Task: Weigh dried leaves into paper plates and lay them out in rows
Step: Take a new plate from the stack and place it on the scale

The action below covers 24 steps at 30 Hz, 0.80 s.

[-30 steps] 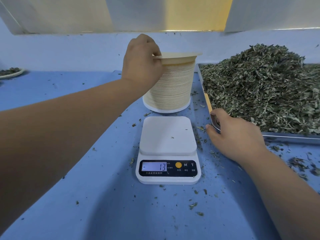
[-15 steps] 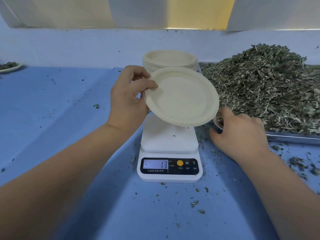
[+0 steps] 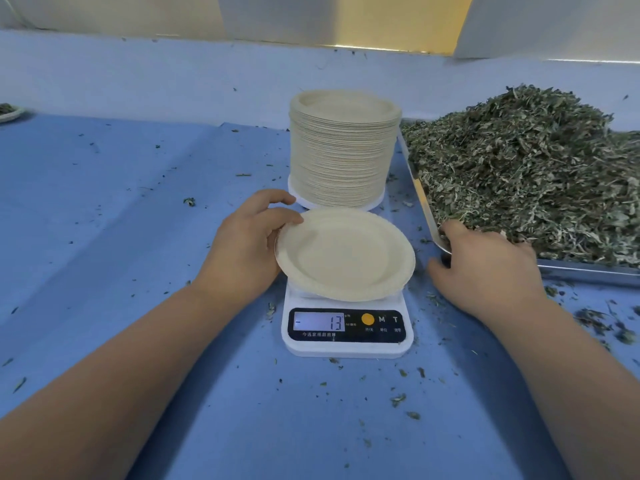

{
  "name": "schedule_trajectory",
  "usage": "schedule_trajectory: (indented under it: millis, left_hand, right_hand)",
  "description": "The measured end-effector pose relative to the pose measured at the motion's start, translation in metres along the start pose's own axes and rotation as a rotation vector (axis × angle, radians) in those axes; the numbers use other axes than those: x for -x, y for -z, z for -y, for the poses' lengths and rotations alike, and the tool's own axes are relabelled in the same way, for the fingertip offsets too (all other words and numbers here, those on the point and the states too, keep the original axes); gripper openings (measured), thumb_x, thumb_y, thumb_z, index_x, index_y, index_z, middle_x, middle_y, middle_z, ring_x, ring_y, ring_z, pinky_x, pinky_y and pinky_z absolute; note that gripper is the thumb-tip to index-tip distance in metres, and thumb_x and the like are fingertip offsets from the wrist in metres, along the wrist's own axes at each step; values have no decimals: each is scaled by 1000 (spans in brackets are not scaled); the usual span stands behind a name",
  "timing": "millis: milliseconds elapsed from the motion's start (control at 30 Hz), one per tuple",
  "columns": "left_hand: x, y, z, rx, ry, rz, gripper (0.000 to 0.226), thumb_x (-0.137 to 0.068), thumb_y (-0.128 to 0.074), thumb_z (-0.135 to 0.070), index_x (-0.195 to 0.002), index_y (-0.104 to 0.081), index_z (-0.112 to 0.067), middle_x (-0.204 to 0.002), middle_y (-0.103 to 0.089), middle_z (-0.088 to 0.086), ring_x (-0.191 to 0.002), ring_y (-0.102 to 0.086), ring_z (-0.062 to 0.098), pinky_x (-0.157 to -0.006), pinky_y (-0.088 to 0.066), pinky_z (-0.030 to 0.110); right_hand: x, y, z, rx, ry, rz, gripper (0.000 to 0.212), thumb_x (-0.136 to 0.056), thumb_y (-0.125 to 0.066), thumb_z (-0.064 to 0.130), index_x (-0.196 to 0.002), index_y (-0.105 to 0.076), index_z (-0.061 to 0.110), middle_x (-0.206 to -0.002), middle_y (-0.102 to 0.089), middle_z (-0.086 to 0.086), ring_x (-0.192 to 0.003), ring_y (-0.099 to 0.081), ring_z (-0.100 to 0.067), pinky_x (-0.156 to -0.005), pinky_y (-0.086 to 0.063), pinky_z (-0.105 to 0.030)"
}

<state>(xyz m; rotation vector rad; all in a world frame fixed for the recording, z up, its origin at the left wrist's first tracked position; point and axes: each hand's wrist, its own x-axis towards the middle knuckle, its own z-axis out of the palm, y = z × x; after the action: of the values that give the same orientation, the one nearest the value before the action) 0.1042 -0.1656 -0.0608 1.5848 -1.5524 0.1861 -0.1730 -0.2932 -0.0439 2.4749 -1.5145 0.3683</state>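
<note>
Over the platform of the white scale (image 3: pixel 346 344) a single paper plate (image 3: pixel 344 254) sat slightly tilted, covering most of the platform; whether it touched the platform could not be told. The left hand (image 3: pixel 246 244) held that plate by the rim on the scale's left side, thumb pinched on top of the rim and the other fingers curled behind and under it. The scale's display showed minus 13. Directly behind the scale stood a tall stack of plates (image 3: pixel 343 147), upright. To the right of the scale lay a metal tray (image 3: pixel 588 271) heaped with dried leaves (image 3: pixel 519 168). The right hand (image 3: pixel 485 268) lay over the tray corner nearest the scale, thumb outside the rim and fingers reaching onto the edge of the leaf pile; the fingertips were hidden, so whether it gripped anything could not be told. Scale, stack and tray all stood on a blue cloth (image 3: pixel 138 202) strewn with leaf crumbs. Far to the scale's left, at the frame edge, lay a small plate with leaves (image 3: pixel 8 112).
</note>
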Motion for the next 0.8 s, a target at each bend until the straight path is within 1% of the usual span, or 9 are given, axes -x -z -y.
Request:
schedule_trajectory:
  millis: [67,133,267,333,400,500,600,700,800]
  left_hand:
    - [0,2,2,-37,67,31,31,-87,-55,-12,-109,-77,-17,-139,-59,4,-96,-65,24,-88,-52,36]
    - [0,5,2,-64,138,34,43,-85,-48,-20,-120,-73,-19,-145,-57,2,-115,-63,27,-98,-50,39]
    - [-1,5,5,43,204,-29,50,-92,-59,5,-134,-65,-20,-147,-53,-7,-107,-64,23,-96,-51,32]
    - [1,4,4,130,219,-12,53,-93,-62,4,-136,-63,-27,-139,-54,-22,-105,-65,17,-97,-53,33]
    - [2,1,5,175,240,11,54,-95,-62,-1,-136,-61,-36,-122,-60,-31,-107,-66,11,-99,-52,30]
    - [5,-2,6,180,261,10,49,-96,-67,-10,-139,-62,-32,-103,-63,-38,-102,-64,-10,-98,-47,11]
    - [8,-4,0,213,227,34,55,-93,-69,-8,-131,-60,-47,-95,-62,-45,-92,-62,-6,-96,-48,10]
    - [10,-6,-2,270,242,83,64,-92,-66,1,-134,-61,-47,-105,-56,-56,-107,-60,-17,-102,-46,13]
    - [9,-7,3,259,283,143,74,-92,-62,2,-144,-49,-47,-120,-58,-45,-103,-57,-21,-94,-45,5]
  right_hand:
    - [1,1,-1,-27,20,-10,27,-88,-56,43,-103,-46,23,-66,-45,9,-70,-46,-26,-71,-33,-39]
    - [2,3,-1,-50,26,-10,32,-86,-59,45,-109,-50,24,-67,-45,11,-70,-47,-25,-69,-35,-38]
    - [6,8,0,-177,-29,-39,53,-79,-65,59,-122,-51,32,-69,-41,17,-70,-47,-21,-67,-41,-35]
    - [7,11,0,-265,-71,-50,61,-77,-63,64,-128,-51,33,-80,-54,10,-92,-55,-25,-76,-49,-39]
    - [6,13,0,-262,-118,-82,65,-79,-53,69,-131,-50,30,-98,-64,3,-110,-53,-28,-90,-49,-47]
    - [3,13,-5,-199,-263,-153,69,-84,-38,74,-127,-50,21,-120,-61,-11,-118,-50,-37,-94,-43,-56]
    - [4,8,-10,-99,-336,-17,78,-88,-23,80,-126,-50,17,-130,-55,-18,-121,-52,-40,-99,-37,-59]
    - [5,5,-11,-49,-283,60,77,-92,-12,78,-117,-55,20,-118,-62,-14,-110,-59,-36,-98,-35,-56]
    - [6,5,-9,-67,-193,32,64,-97,-14,71,-101,-54,21,-94,-62,-6,-91,-60,-31,-87,-38,-50]
